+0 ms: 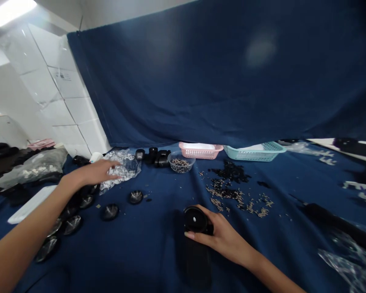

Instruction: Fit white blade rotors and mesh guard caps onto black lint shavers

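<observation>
My left hand (pixel 99 172) reaches over a clear plastic bag (pixel 129 166) of small white parts. Its fingers are stretched out and apart, with nothing visible in them; whether they touch the parts I cannot tell. In my right hand (pixel 221 232) is a black round cup-like part (pixel 195 219), gripped by its sides between thumb and fingers. A small white spot shows in the middle of its open top. Below it a dark rectangular block (pixel 198 264) stands out faintly against the cloth.
Several shiny black domes (pixel 110 212) lie at left beside a white tray (pixel 33 203). Farther back are a clear bowl of screws (pixel 181 162), a pink basket (pixel 200 152) and a teal basket (pixel 256 153). Loose screws (pixel 240 199) lie scattered; a black screwdriver (pixel 332 224) is at right.
</observation>
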A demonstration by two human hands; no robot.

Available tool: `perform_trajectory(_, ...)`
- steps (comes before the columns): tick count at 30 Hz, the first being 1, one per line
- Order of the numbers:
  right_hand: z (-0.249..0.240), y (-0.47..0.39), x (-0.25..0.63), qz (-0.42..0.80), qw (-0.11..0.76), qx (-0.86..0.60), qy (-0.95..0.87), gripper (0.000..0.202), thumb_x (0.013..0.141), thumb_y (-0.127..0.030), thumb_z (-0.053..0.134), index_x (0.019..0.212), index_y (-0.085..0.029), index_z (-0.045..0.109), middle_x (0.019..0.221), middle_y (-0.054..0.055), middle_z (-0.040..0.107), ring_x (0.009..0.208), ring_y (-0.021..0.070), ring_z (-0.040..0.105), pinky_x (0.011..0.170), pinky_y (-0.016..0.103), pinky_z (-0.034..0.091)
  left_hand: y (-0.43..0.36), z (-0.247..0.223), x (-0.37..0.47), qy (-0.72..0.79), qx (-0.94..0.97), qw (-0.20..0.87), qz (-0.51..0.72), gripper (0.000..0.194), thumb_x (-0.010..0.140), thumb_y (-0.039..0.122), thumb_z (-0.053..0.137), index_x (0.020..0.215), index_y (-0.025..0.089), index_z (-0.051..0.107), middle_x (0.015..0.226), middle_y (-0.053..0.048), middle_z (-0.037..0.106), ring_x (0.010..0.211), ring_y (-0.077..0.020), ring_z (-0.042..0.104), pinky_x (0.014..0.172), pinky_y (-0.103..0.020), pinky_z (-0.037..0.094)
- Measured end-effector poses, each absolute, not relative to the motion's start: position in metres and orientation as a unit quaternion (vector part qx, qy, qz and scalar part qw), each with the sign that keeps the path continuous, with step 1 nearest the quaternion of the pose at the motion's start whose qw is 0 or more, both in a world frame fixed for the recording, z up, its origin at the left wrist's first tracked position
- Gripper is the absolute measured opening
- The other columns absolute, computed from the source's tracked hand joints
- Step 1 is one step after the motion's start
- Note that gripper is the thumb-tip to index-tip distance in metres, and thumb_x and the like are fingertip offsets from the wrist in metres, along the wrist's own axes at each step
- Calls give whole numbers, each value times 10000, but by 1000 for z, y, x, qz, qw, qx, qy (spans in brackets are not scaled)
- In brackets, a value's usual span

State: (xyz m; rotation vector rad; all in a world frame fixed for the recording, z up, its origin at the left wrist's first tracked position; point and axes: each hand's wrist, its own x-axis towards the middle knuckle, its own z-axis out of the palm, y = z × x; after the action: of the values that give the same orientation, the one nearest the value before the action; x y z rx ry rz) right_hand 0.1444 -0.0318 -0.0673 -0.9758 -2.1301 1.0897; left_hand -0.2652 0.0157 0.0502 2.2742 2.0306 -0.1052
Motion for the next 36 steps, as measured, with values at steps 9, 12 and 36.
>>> perform_trajectory(9, -69, -31, 146, 414, 280, -348, -793, 299, 843, -488, 726, 983, -231, 667, 769, -26, 648, 696, 174, 601, 623, 277, 497, 58, 8, -293, 640, 763, 28, -88, 394, 922, 363, 650, 1271, 184, 607, 1392, -120, 572, 1241, -296, 570, 1033, -550, 480)
perform_trajectory(12, -69, -31, 146, 421, 282, -342, -791, 273, 844, -472, 726, 940, -227, 652, 757, -30, 631, 692, 168, 585, 621, 269, 481, 51, 8, -302, 641, 763, 20, -78, 370, 921, 364, 651, 1239, 178, 622, 1368, -117, 588, 1237, -293, 573, 1036, -548, 476)
perform_trajectory(36, -82, -33, 140, 412, 357, -355, -760, 400, 641, -412, 896, 914, -215, 680, 908, 9, 697, 832, 209, 661, 738, 305, 507, 179, -23, -249, 779, 624, 35, 55, 383, 931, 358, 639, 1263, 172, 600, 1286, -103, 622, 1107, -267, 638, 916, -475, 560)
